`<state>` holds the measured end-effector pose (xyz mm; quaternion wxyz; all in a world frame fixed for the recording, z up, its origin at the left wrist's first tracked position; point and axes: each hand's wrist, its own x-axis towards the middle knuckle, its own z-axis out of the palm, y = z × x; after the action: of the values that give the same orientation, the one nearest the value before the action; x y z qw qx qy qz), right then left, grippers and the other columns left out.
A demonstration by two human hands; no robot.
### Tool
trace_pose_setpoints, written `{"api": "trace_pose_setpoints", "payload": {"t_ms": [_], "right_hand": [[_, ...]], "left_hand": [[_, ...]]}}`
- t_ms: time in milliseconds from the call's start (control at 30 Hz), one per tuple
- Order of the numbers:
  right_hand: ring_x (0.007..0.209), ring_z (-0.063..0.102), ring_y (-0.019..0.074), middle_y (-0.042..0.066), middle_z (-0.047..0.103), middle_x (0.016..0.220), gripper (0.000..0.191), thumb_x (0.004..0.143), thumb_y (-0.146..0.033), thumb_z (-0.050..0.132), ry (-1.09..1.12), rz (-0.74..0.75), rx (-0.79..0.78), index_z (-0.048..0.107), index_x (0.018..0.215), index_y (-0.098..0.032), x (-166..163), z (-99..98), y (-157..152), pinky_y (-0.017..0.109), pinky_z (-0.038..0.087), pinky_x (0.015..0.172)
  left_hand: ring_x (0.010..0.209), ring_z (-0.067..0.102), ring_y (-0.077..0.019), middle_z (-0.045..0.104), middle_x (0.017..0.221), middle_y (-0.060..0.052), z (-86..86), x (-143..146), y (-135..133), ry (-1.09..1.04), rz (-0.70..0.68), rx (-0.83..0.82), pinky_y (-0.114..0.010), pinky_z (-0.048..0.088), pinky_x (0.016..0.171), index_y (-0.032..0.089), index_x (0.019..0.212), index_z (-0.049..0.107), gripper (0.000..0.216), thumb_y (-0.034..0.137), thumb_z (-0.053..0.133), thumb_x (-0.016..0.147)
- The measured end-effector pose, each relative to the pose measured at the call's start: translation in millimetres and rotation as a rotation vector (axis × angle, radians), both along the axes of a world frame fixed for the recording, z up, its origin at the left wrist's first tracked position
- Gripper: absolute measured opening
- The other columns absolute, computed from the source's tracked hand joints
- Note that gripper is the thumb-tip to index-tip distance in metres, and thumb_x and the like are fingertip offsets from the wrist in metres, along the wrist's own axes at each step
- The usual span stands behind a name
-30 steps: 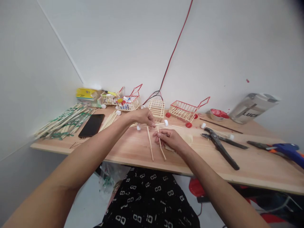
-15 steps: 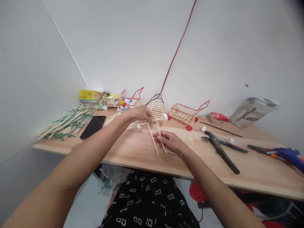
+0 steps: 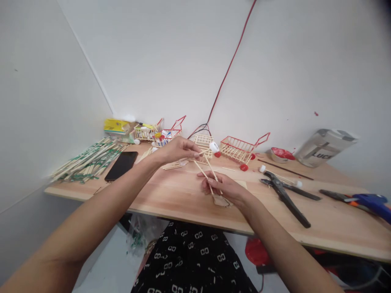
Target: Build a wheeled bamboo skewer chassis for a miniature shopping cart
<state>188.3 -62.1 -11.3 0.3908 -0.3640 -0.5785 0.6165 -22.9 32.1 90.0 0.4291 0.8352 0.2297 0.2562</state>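
Note:
My left hand (image 3: 181, 149) pinches a thin wooden stick, with a white bottle cap (image 3: 214, 147) at its far end. Lower and to the right, the fingers of my right hand (image 3: 226, 188) close on a narrow frame of pale wooden sticks (image 3: 200, 168), whose two long sticks slant up toward the left hand. Whether the cap's stick touches the frame I cannot tell. Behind them, against the wall, stands an unpainted stick basket (image 3: 203, 141). To its right is a small stick cart (image 3: 233, 147) with red rims, a red handle and red cap wheels.
Left on the table (image 3: 171, 191) lie bundled sticks (image 3: 88, 160) and a black phone (image 3: 121, 166). Two filled carts (image 3: 167, 137) stand behind. At right are pliers (image 3: 285, 199), a blue glue gun (image 3: 368, 203), a red paint bowl (image 3: 281, 154) and a tin can (image 3: 325, 147).
My right hand has tilted the stick frame, so its lower end now points more to the right. The white cap in my left hand has risen slightly and turned.

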Motion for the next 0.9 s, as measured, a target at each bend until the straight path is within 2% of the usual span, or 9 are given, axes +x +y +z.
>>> {"api": "trace_pose_setpoints", "payload": {"t_ms": [167,233,367,467,567,667,800,900], "right_hand": [[0.071,0.051,0.0109,0.001,0.052,0.081,0.044,0.080,-0.043,0.067,0.105,-0.032,-0.079,0.061,0.116,-0.019,5.2,6.9,-3.9,0.026,0.044,0.067],[0.068,0.049,0.0099,0.001,0.051,0.081,0.044,0.079,-0.043,0.068,0.141,-0.055,-0.127,0.062,0.115,-0.018,5.6,11.1,-8.9,0.024,0.043,0.065],[0.066,0.048,0.0098,0.001,0.054,0.083,0.046,0.079,-0.043,0.068,0.166,-0.153,-0.157,0.058,0.119,-0.024,3.9,17.4,-22.1,0.022,0.042,0.060],[0.068,0.050,0.0115,0.003,0.056,0.085,0.050,0.079,-0.046,0.067,0.167,-0.215,-0.154,0.055,0.124,-0.026,1.7,20.2,-31.3,0.021,0.041,0.057],[0.071,0.051,0.0118,0.003,0.055,0.084,0.042,0.079,-0.044,0.067,0.193,-0.291,-0.135,0.061,0.115,-0.024,-2.4,21.5,-39.5,0.020,0.039,0.054],[0.071,0.050,0.0114,0.004,0.055,0.084,0.035,0.079,-0.043,0.068,0.171,-0.364,-0.093,0.066,0.106,-0.021,-9.8,19.2,-47.3,0.019,0.039,0.053],[0.062,0.047,0.0091,0.003,0.057,0.086,0.039,0.080,-0.046,0.064,0.053,-0.460,-0.014,0.064,0.112,-0.022,-24.3,9.1,-55.6,0.022,0.039,0.052],[0.061,0.048,0.0091,0.004,0.061,0.096,0.043,0.082,-0.048,0.061,-0.083,-0.521,0.035,0.061,0.117,-0.024,-36.7,2.3,-59.7,0.024,0.042,0.055]], "left_hand": [[0.096,0.062,-0.0183,0.071,0.096,-0.008,-9.2,-11.5,-7.0,-0.086,-0.039,0.224,-0.032,0.044,0.090,0.015,0.085,0.072,0.015,0.027,0.066,0.078],[0.103,0.060,-0.0197,0.069,0.104,-0.009,-14.4,-13.9,-9.1,-0.106,-0.035,0.259,-0.035,0.041,0.096,0.016,0.085,0.072,0.014,0.027,0.066,0.078],[0.103,0.059,-0.0202,0.067,0.108,-0.010,-31.2,-14.2,-9.7,-0.136,-0.006,0.237,-0.036,0.040,0.096,0.018,0.092,0.073,0.018,0.029,0.065,0.080],[0.101,0.060,-0.0195,0.066,0.106,-0.010,-46.6,-11.9,-6.3,-0.182,-0.026,0.213,-0.034,0.042,0.093,0.018,0.091,0.074,0.018,0.030,0.064,0.081],[0.097,0.060,-0.0187,0.066,0.104,-0.011,-59.4,-9.3,-1.4,-0.220,-0.065,0.202,-0.032,0.044,0.088,0.018,0.091,0.074,0.018,0.028,0.063,0.082],[0.099,0.060,-0.0187,0.067,0.106,-0.011,-67.0,-8.2,3.2,-0.225,-0.070,0.193,-0.032,0.044,0.087,0.019,0.101,0.072,0.022,0.024,0.062,0.082],[0.094,0.061,-0.0163,0.068,0.106,-0.008,-71.8,-14.3,10.8,-0.143,0.007,0.172,-0.028,0.044,0.080,0.019,0.121,0.062,0.043,0.017,0.062,0.078],[0.091,0.061,-0.0153,0.068,0.106,-0.008,-77.4,-25.0,17.1,-0.098,0.093,0.125,-0.027,0.045,0.078,0.017,0.126,0.057,0.051,0.015,0.060,0.075]]}}
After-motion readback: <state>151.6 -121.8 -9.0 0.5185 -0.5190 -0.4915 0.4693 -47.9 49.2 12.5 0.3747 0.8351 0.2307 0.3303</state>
